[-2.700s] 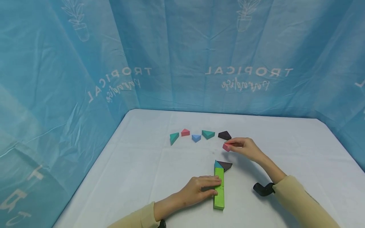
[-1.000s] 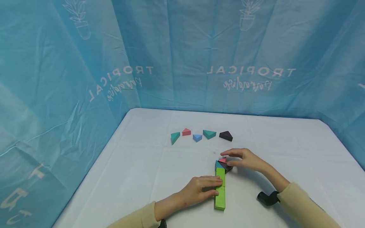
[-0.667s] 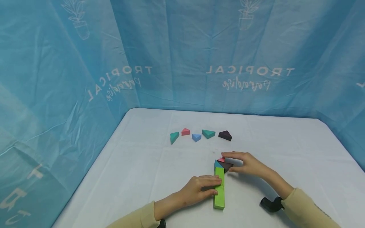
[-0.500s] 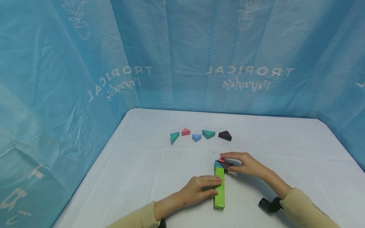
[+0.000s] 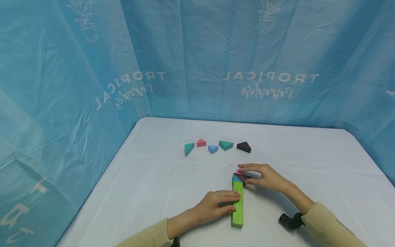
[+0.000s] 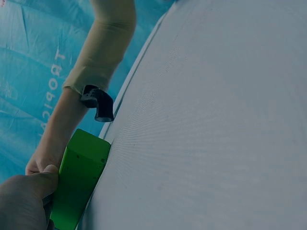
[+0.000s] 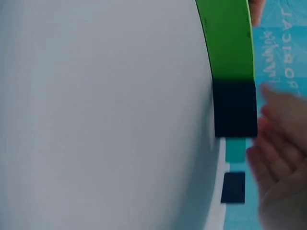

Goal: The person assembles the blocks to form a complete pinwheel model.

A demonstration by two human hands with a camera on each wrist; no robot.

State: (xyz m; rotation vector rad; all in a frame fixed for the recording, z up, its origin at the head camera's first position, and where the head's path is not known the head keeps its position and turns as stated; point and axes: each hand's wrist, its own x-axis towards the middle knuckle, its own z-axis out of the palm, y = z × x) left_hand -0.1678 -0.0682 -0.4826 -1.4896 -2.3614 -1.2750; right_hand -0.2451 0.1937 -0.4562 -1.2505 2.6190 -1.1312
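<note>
Two bright green blocks (image 5: 237, 214) lie end to end, with my left hand (image 5: 214, 205) at their left side, straight fingers touching them. In the left wrist view, the thumb meets the side of a green block (image 6: 81, 172). A blue triangular block (image 5: 235, 178) and a dark triangular block (image 5: 243, 177) sit at the far end of the green pair. Just beyond them is a pink block (image 5: 237, 173), partly hidden by the fingers of my right hand (image 5: 262, 176). Those fingers extend over the pink block while the thumb is at the dark one's right side.
Farther back on the white-covered table (image 5: 148, 178) is a loose row: a teal triangle (image 5: 189, 149), a pink block (image 5: 201, 143), a blue triangle (image 5: 213, 149), another teal triangle (image 5: 226, 145) and a dark block (image 5: 244, 146). A blue printed curtain (image 5: 197, 61) stands behind.
My right hand has brought the pink block nearer, set it against the dark triangle and loosened its pinch; its fingers then shifted slightly left with the pink block. My left hand has stayed put.
</note>
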